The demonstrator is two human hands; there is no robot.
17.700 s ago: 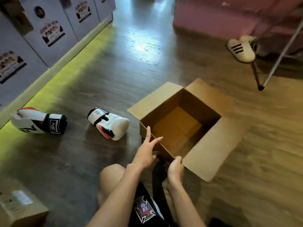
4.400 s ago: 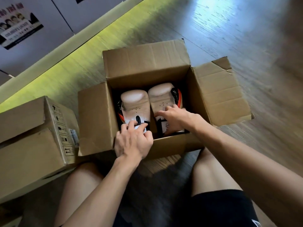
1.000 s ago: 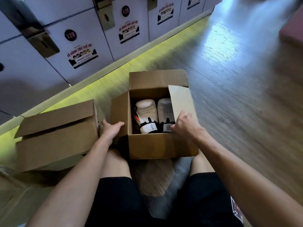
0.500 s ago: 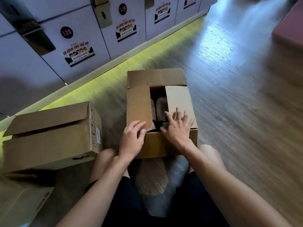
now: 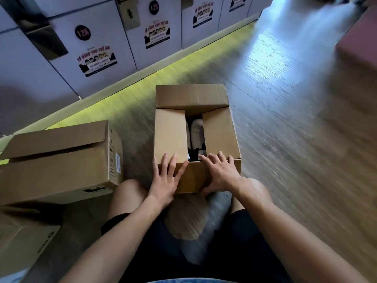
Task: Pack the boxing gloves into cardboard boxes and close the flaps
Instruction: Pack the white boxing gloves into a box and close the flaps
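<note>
A cardboard box (image 5: 193, 178) stands on the wooden floor between my knees. Its left flap (image 5: 170, 132) and right flap (image 5: 219, 132) are folded down flat, with a narrow gap between them. Through the gap I see the white boxing gloves (image 5: 196, 132) with black cuffs inside. The far flap (image 5: 191, 96) still stands up, tilted back. My left hand (image 5: 167, 176) lies flat on the near edge over the left flap, fingers spread. My right hand (image 5: 221, 173) lies flat at the near edge by the right flap, thumb down on the front wall.
A second cardboard box (image 5: 59, 162) with loosely closed flaps sits to the left, touching my left knee. Another flattened piece of cardboard (image 5: 22, 242) lies at the lower left. Grey lockers (image 5: 98, 50) with posters line the back. A reddish bench (image 5: 361, 41) is at the far right.
Over the last second both side flaps came down over the gloves. My hands have slid back from the flaps toward the near edge of the box.
</note>
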